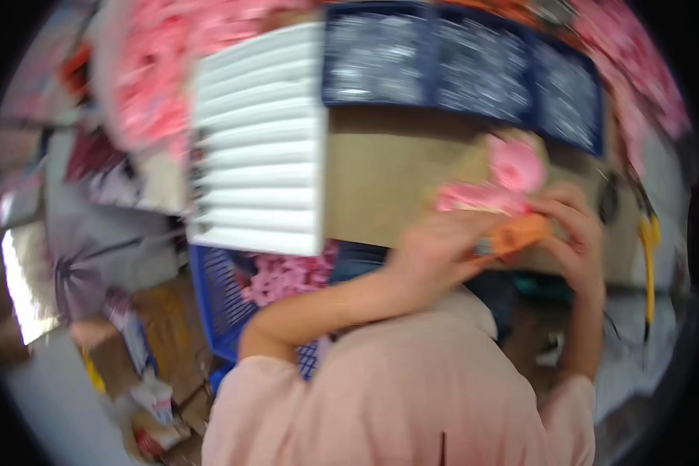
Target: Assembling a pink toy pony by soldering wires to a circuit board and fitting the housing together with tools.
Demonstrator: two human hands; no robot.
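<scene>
Both hands meet over the right part of the brown work surface, blurred by motion. My left hand is closed on a small orange tool-like object, whose exact kind the blur hides. At its right end my right hand has thumb and fingers curled inward in a pinch; what lies between them cannot be made out. Just beyond the hands are a rounded pink piece and a flatter pink piece, close to the fingers.
A white ridged tray stands left of the hands. Behind lie navy bins of clear small parts. Pink pieces heap at the far left. Below the tray is a blue basket with pink pieces. A yellow-handled tool hangs at right.
</scene>
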